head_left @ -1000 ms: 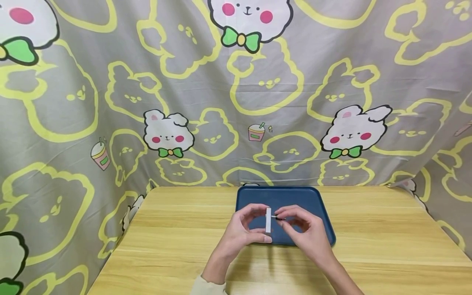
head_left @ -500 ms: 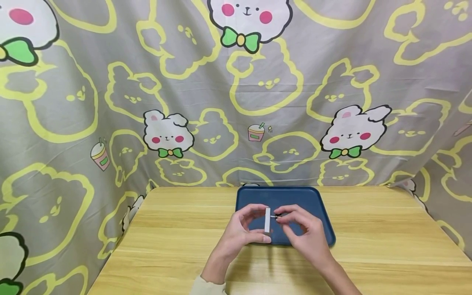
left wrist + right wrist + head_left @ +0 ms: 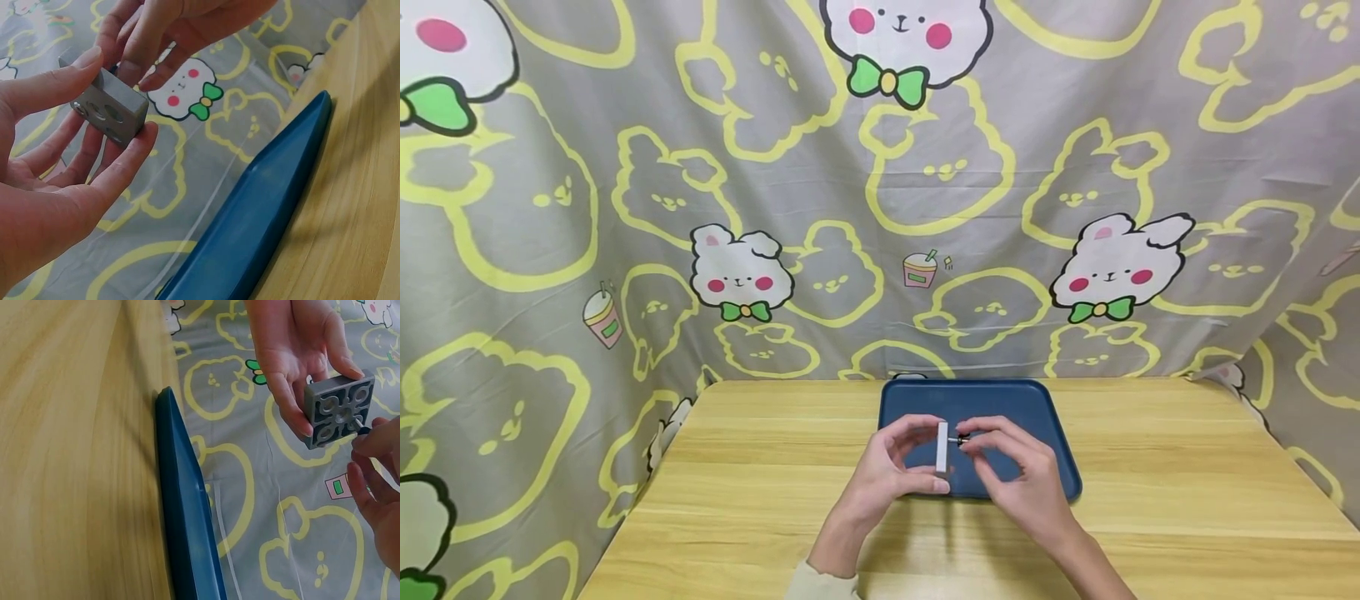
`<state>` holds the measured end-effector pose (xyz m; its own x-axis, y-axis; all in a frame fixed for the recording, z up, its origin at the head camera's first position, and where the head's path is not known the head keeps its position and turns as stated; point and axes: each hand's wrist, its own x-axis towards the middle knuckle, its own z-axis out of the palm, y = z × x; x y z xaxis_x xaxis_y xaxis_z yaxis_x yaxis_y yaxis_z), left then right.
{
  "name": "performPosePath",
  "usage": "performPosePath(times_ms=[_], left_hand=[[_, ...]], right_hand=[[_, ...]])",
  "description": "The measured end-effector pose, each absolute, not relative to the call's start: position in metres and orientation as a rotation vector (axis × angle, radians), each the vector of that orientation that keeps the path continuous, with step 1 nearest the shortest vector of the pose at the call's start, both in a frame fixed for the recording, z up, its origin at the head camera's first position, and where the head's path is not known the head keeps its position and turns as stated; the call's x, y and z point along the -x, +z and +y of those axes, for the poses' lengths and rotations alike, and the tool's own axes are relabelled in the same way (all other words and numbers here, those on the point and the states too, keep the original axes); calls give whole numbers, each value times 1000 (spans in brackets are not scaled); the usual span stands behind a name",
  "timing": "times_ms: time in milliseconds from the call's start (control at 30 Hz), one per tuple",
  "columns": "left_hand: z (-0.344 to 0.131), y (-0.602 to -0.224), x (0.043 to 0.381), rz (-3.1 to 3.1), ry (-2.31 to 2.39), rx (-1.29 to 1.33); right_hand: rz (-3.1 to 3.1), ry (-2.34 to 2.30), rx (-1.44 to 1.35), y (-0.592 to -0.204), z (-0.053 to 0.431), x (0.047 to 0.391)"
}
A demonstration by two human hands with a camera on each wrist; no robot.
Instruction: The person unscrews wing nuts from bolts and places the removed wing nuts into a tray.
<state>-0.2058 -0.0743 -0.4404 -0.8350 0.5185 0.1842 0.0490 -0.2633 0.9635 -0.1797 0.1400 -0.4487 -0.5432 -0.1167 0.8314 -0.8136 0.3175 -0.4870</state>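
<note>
My left hand [image 3: 887,462] grips a grey square block [image 3: 942,447] on edge between thumb and fingers, raised above the tray. Recessed rings and round holes show on the block's face [image 3: 340,407] in the right wrist view; its other side also has round holes, seen in the left wrist view. My right hand [image 3: 1026,471] pinches a small screw [image 3: 962,439] with a dark head between its fingertips. The silver shaft of the screw points at the block's face near one corner, its tip right at the surface. Fingers partly cover the dark head.
A dark blue shallow tray [image 3: 970,400] lies on the wood-grain table [image 3: 760,467] below and behind both hands. Beyond the table's back edge hangs a grey curtain [image 3: 820,187] with yellow outlines and rabbit faces, which also runs along the left and right sides.
The right fingers have shifted round the dark screw head, showing more of it, and the thumb sits lower. The block and both hands have drifted very slightly left; the left grip is the same.
</note>
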Motion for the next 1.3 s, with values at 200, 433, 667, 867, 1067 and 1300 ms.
performPosePath(times_ms=[200, 433, 667, 867, 1067, 1300], left_hand=[[-75, -440, 206, 1686, 2173, -678], [-73, -437, 203, 1749, 2154, -686], [-70, -436, 202, 1788, 2133, -694], [-68, -436, 202, 1816, 2114, -691], [-68, -435, 201, 1817, 2111, -692], [-67, -437, 202, 1816, 2104, -690]], right_hand=[[-1961, 1464, -782, -445, 141, 174], [-2084, 1747, -515, -442, 141, 172], [-2109, 2013, -355, -440, 143, 173], [-2127, 2125, -234, -438, 143, 173], [-2113, 2247, -159, -438, 144, 175], [-2101, 2302, -154, -439, 146, 175]])
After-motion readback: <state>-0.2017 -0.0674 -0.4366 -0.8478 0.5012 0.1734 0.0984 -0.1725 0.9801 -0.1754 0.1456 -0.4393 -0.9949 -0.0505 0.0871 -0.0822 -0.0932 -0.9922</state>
